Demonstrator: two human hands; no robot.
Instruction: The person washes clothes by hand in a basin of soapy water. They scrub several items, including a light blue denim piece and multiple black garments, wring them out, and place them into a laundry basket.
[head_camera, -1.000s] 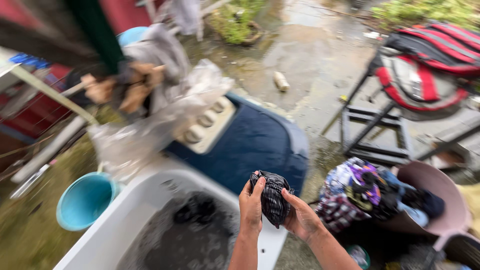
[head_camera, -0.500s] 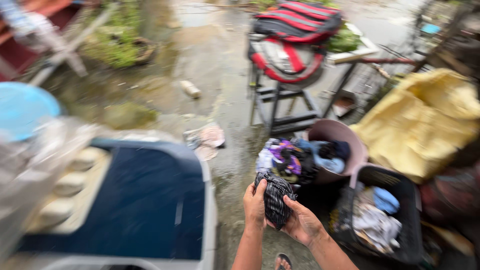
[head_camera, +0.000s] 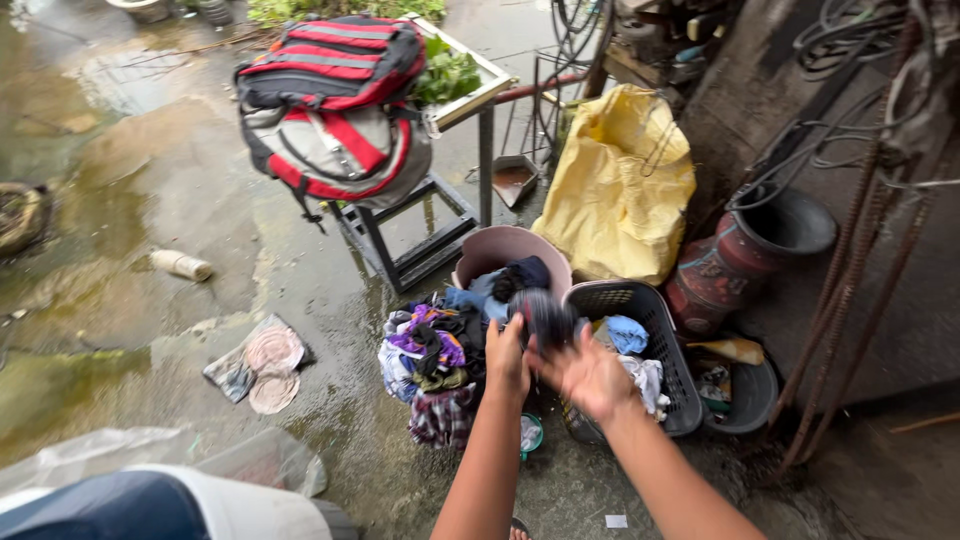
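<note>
Wet concrete ground (head_camera: 150, 200) fills the left half of the frame, patched with green. Upper centre: red, grey and black backpack (head_camera: 335, 100) resting on a dark metal stool (head_camera: 410, 240). Right of centre: crumpled yellow sack (head_camera: 615, 185), upright against the dark wall. Lower left corner: white and dark blue washing machine edge (head_camera: 150, 500), clear plastic sheet (head_camera: 180, 455) just above it.

Centre: pink plastic basin (head_camera: 510, 250) tipped on its side, with a heap of mixed clothes (head_camera: 435, 365) spilling from it onto the ground. Just right of it, 1 black laundry basket (head_camera: 650, 350) holding a few blue and white garments. Further right, 1 dark red clay pot (head_camera: 745, 250), tilted.

Both forearms enter from the bottom centre. Left hand (head_camera: 507, 360) and right hand (head_camera: 595, 375) are closed together on a dark striped garment (head_camera: 547, 315), bunched into a wad; it is motion-blurred. The wad sits above the gap between the basin's clothes heap and the basket rim. Right hand is blurred; finger detail not resolvable.

Left of centre: small pale bottle (head_camera: 180, 265) lying on the ground.
</note>
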